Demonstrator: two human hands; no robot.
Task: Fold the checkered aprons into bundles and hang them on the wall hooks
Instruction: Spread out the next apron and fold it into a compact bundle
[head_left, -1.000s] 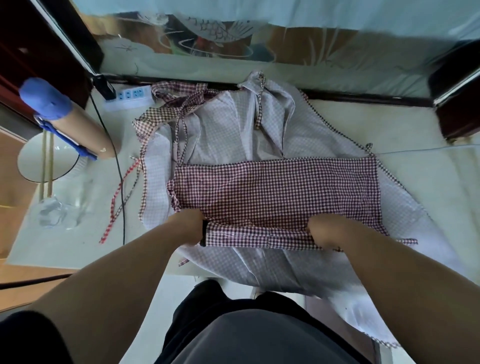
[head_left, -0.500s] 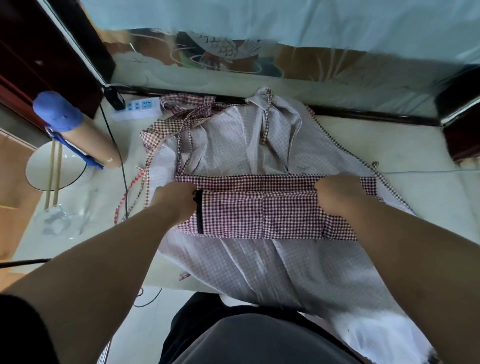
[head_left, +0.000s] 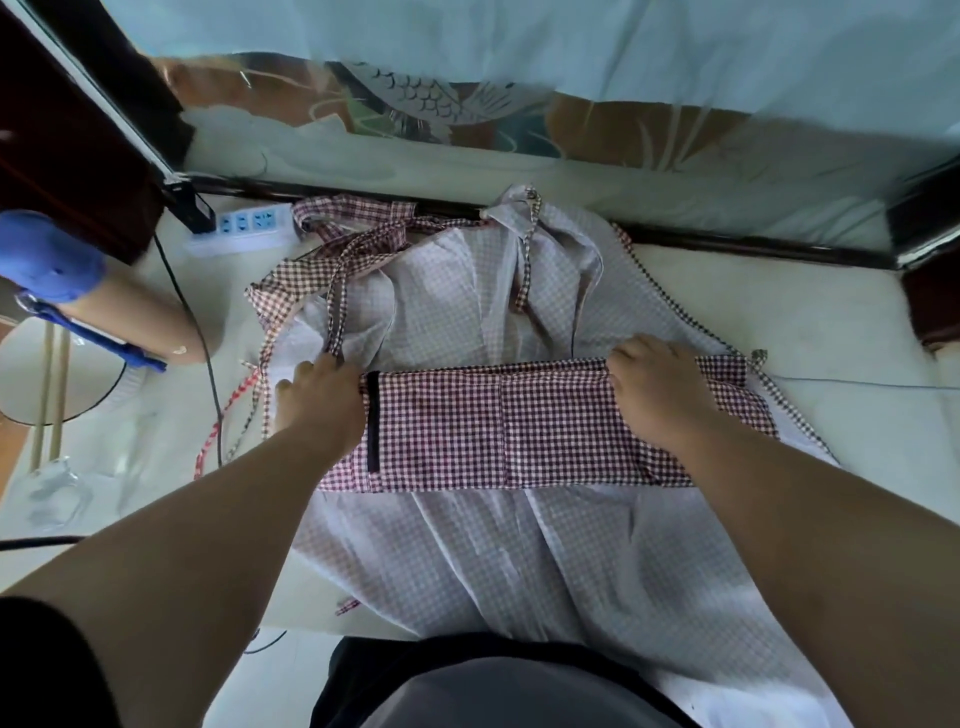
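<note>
While pressing down the folded band of the checkered apron (head_left: 498, 431), left hand (head_left: 317, 400) spread on one end, right hand (head_left: 660, 384) on the other, grip unclear, mind the ties (head_left: 335, 301) beyond the left hand. Could snag in the next fold, or get dragged off the table (head_left: 779, 312) by cloth hanging nearer the body.

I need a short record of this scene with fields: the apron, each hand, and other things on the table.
apron: checkered apron spread on the white table, pale side up
fold: dark checkered band lies across its middle
left: left hand rests at the band's left end, fingers spread
right: right hand on the band's right end; grip unclear
rear left: power strip
</note>
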